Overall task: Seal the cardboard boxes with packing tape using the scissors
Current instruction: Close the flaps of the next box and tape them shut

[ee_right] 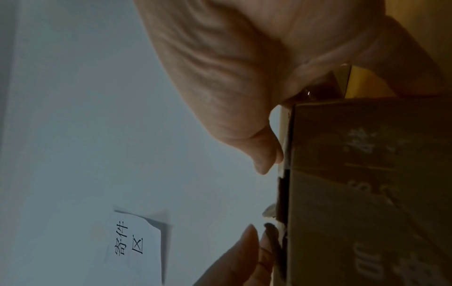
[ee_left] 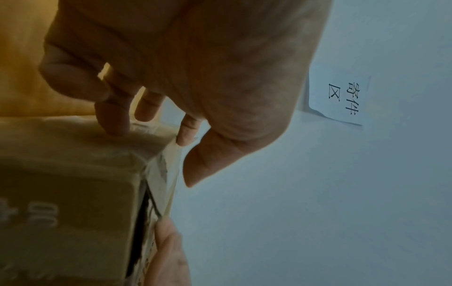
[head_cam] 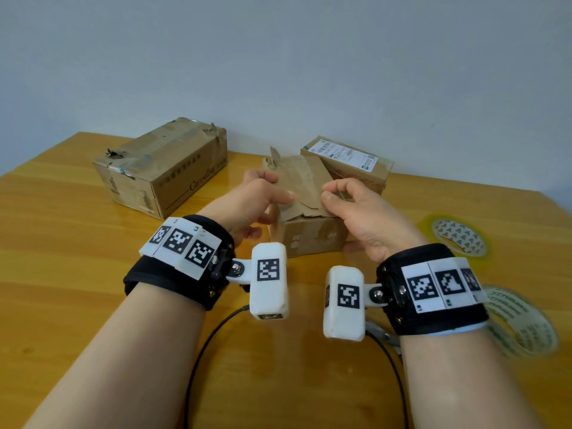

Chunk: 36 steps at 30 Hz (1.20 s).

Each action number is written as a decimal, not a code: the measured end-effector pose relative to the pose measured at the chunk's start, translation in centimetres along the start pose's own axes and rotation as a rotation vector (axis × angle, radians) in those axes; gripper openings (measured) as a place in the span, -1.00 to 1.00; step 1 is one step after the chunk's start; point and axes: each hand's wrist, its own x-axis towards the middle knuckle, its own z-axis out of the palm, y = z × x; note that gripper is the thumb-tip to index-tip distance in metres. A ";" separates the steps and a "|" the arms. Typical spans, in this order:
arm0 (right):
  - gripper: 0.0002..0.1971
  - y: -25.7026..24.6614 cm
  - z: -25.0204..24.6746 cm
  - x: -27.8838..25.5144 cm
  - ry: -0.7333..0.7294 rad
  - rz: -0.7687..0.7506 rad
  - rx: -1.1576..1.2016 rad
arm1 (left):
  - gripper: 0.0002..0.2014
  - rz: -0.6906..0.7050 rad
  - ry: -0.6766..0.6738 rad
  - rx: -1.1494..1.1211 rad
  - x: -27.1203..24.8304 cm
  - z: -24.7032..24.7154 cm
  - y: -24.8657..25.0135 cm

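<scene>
1. Both forearms reach forward; the left hand [head_cam: 258, 201] and right hand [head_cam: 356, 205] curl their fingers over the raised flaps of the small box [head_cam: 306, 233], gripping them.
2. The box sits on the surface [head_cam: 77, 274] at 12 o'clock from the wrists, between the hands.
3. Two tape rolls [head_cam: 458, 239] lie at 3 o'clock; a large box [head_cam: 164, 168] stands at 10 o'clock, and another box [head_cam: 349, 162] at 1 o'clock.

Both bare forearms wear black wrist straps [head_cam: 173, 286] with white marker-code tiles, white camera blocks [head_cam: 268, 286], and black cables [head_cam: 213, 335].
</scene>
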 end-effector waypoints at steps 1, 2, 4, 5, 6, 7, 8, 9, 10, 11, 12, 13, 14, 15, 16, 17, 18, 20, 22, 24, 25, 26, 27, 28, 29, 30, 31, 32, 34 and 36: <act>-0.79 -0.1 0.0 -0.1 -0.006 0.004 0.000 | -0.55 0.005 0.011 0.007 0.0 -0.1 0.0; -0.76 -0.2 0.0 -0.3 -0.011 0.006 0.001 | -0.49 0.007 0.022 0.020 -0.1 0.0 0.1; -0.68 -0.3 0.0 -0.4 -0.024 -0.002 -0.006 | -0.33 0.014 0.037 0.076 -0.1 0.1 0.3; -0.64 -0.4 0.0 -0.5 -0.028 -0.004 -0.018 | -0.25 0.018 0.039 0.108 -0.1 0.3 0.3; -0.62 -0.4 0.0 -0.5 -0.030 -0.005 -0.030 | -0.19 0.019 0.035 0.139 -0.2 0.5 0.3; -0.61 -0.5 0.1 -0.6 -0.033 -0.005 -0.035 | -0.15 0.018 0.025 0.162 -0.3 0.7 0.3; -0.60 -0.5 0.1 -0.6 -0.036 -0.002 -0.034 | -0.15 0.017 0.018 0.175 -0.4 0.8 0.3; -0.60 -0.5 0.1 -0.6 -0.041 -0.002 -0.036 | -0.16 0.018 0.014 0.183 -0.4 0.9 0.2; -0.60 -0.5 0.1 -0.6 -0.043 -0.004 -0.045 | -0.19 0.021 0.009 0.188 -0.5 0.9 0.2; -0.60 -0.5 0.1 -0.6 -0.043 -0.009 -0.057 | -0.22 0.025 0.003 0.187 -0.5 0.8 0.2; -0.60 -0.5 0.1 -0.6 -0.042 -0.011 -0.067 | -0.25 0.031 -0.004 0.181 -0.4 0.7 0.1; -0.61 -0.5 0.1 -0.6 -0.041 -0.015 -0.075 | -0.28 0.033 -0.014 0.167 -0.3 0.5 0.1; -0.62 -0.4 0.1 -0.6 -0.043 -0.021 -0.081 | -0.32 0.032 -0.028 0.147 -0.3 0.4 0.0; -0.63 -0.4 0.1 -0.6 -0.046 -0.030 -0.086 | -0.35 0.030 -0.041 0.129 -0.3 0.3 0.0; -0.63 -0.4 0.1 -0.6 -0.046 -0.039 -0.096 | -0.36 0.031 -0.047 0.119 -0.3 0.2 0.0; -0.64 -0.4 0.2 -0.7 -0.045 -0.053 -0.111 | -0.35 0.031 -0.049 0.120 -0.3 0.3 0.0; -0.65 -0.3 0.3 -0.6 -0.043 -0.067 -0.127 | -0.34 0.034 -0.048 0.124 -0.3 0.5 0.1; -0.68 -0.2 0.6 -0.5 -0.040 -0.094 -0.155 | -0.27 0.032 -0.038 0.130 -0.5 0.9 0.2; -0.71 -0.1 0.8 -0.4 -0.042 -0.108 -0.169 | -0.26 0.020 -0.036 0.115 -0.4 1.0 0.2; -0.73 -0.1 0.7 -0.5 -0.060 -0.112 -0.166 | -0.32 0.006 -0.050 0.071 -0.3 0.8 0.1; -0.75 -0.1 0.6 -0.5 -0.069 -0.117 -0.161 | -0.35 0.000 -0.057 0.054 -0.2 0.6 0.0; -0.78 -0.2 0.5 -0.6 -0.076 -0.121 -0.156 | -0.37 -0.004 -0.065 0.043 -0.1 0.5 -0.1; -0.79 -0.2 0.5 -0.6 -0.081 -0.127 -0.151 | -0.37 -0.006 -0.072 0.037 -0.1 0.5 -0.1; -0.81 -0.2 0.5 -0.6 -0.083 -0.131 -0.152 | -0.36 -0.002 -0.077 0.037 -0.1 0.5 -0.1; -0.82 -0.2 0.5 -0.5 -0.084 -0.129 -0.159 | -0.36 0.002 -0.080 0.039 -0.1 0.6 -0.1; -0.82 -0.3 0.6 -0.5 -0.087 -0.120 -0.166 | -0.36 0.004 -0.082 0.039 -0.1 0.7 -0.1; -0.82 -0.2 0.7 -0.4 -0.089 -0.111 -0.173 | -0.36 0.006 -0.081 0.037 -0.2 0.9 -0.1; -0.82 -0.2 0.7 -0.5 -0.088 -0.107 -0.177 | -0.36 0.012 -0.077 0.025 -0.2 1.0 -0.1; -0.82 -0.3 0.7 -0.5 -0.090 -0.103 -0.176 | -0.35 0.013 -0.082 -0.029 -0.4 0.9 -0.1; -0.81 -0.3 0.6 -0.7 -0.096 -0.092 -0.168 | -0.39 0.012 -0.123 -0.115 -0.8 0.6 -0.1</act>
